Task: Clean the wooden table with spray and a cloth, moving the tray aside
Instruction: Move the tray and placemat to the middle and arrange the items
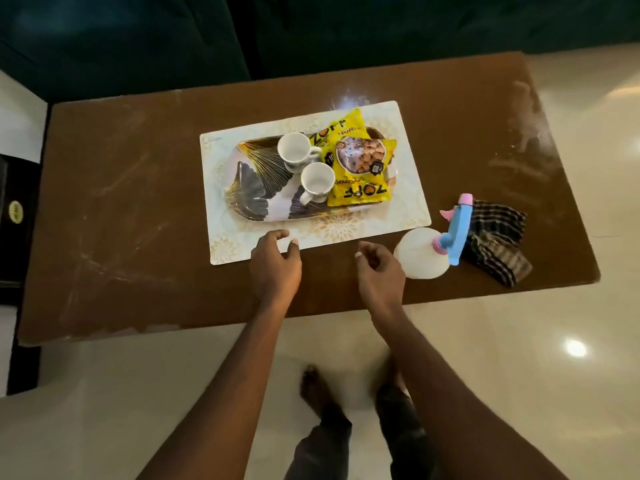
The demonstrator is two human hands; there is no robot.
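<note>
I see the tray (249,188) lying lengthwise 8-to-2 o'clock with two cups (294,148), two snack packets (360,168); left hand (275,261) and right hand (379,271) slack, empty.

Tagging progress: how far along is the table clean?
Done: nothing; smears streak the brown wooden table. In hand: both hands empty, left hand at the near edge of the pale placemat, right hand beside the white spray bottle. Left: move the leaf-patterned tray, spray, wipe with the checked cloth.

Two white cups (294,148) stand side by side next to two overlapping yellow snack packets (360,178), over a cream floral placemat (242,245), with a dark green sofa (138,36) beyond and a glossy cream tiled floor (519,358) below.
</note>
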